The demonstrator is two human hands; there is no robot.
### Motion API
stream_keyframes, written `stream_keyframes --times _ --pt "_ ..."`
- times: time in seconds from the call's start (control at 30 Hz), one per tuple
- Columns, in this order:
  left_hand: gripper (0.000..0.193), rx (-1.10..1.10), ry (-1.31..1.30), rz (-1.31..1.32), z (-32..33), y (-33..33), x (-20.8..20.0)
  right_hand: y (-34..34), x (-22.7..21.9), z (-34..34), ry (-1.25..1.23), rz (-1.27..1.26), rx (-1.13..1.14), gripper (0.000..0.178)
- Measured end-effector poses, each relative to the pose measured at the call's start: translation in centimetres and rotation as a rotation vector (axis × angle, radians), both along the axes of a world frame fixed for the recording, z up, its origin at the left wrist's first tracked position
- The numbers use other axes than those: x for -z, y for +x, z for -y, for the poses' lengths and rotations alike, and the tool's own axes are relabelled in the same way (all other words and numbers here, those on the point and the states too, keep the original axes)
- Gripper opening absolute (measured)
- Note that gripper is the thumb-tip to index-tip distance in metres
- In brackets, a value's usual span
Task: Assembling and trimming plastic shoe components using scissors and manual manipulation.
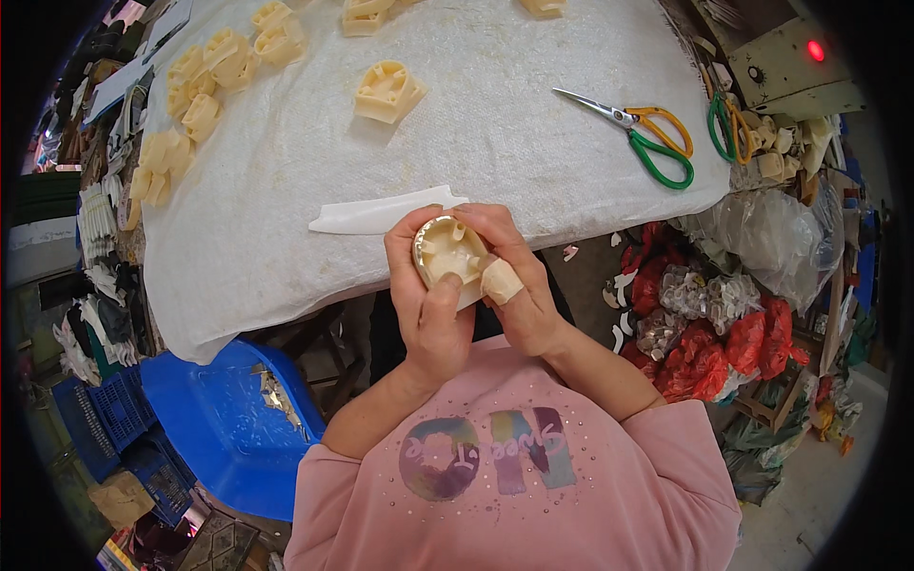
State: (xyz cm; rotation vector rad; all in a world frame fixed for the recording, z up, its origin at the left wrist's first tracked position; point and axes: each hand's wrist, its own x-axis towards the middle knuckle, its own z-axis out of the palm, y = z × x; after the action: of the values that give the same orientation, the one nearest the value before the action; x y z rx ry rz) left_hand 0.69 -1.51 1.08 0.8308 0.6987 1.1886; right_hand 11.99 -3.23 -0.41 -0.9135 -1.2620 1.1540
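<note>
Both hands are wrapped round one cream plastic shell (pixel 446 249), held just past the table's front edge with its hollow side up. Small posts stand inside it, and a shiny band shows along its left rim. My left hand (pixel 424 324) grips the left side, its thumb over the lower rim. My right hand (pixel 524 295) closes on the right side; beige tape (pixel 501 282) covers its thumb. Just beyond the fingers lies a curved white strip (pixel 367 215). Farther off, a similar cream plastic part (pixel 388 92) rests on the white cloth.
Several cream parts (pixel 228 59) cluster at the far left of the cloth-covered table (pixel 495 124). Orange-and-green-handled scissors (pixel 657 143) lie at the right. A blue bin (pixel 214 419) stands lower left. Red bags (pixel 700 362) and clear plastic lie on the floor at right.
</note>
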Motion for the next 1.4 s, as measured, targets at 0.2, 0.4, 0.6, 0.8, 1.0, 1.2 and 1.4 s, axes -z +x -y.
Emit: stream_keyframes --times 0.2,0.4,0.6,0.8,1.0,1.2,1.4 --pt "0.048 0.183 -0.199 0.233 -1.3 -0.6 0.2 0.6 0.3 -0.3 -0.315 -0.268 -0.051 0.060" --pt "0.063 0.256 -0.370 0.582 -1.9 -1.3 -0.3 1.5 -0.1 -0.7 -0.333 -0.219 -0.074 0.060" --pt "0.069 0.280 -0.202 0.232 -2.1 -1.5 -0.2 3.8 -2.7 -1.8 0.003 0.489 0.173 0.042" --pt "0.083 0.128 0.522 -0.518 -1.6 -1.5 0.3 3.0 -4.2 -2.3 -0.301 0.531 -0.136 0.044" --pt "0.062 0.170 0.036 -0.230 -2.0 -1.8 -1.5 3.6 -1.0 -2.0 0.170 0.441 0.100 0.042" --pt "0.055 0.156 0.715 -0.960 -2.8 -2.5 -1.9 5.3 -1.9 -3.0 -0.491 -0.096 -0.162 0.026" --pt "0.055 0.191 0.707 -0.956 -2.5 -2.3 -2.3 6.4 -2.8 -3.3 -0.201 0.407 -0.242 0.024"
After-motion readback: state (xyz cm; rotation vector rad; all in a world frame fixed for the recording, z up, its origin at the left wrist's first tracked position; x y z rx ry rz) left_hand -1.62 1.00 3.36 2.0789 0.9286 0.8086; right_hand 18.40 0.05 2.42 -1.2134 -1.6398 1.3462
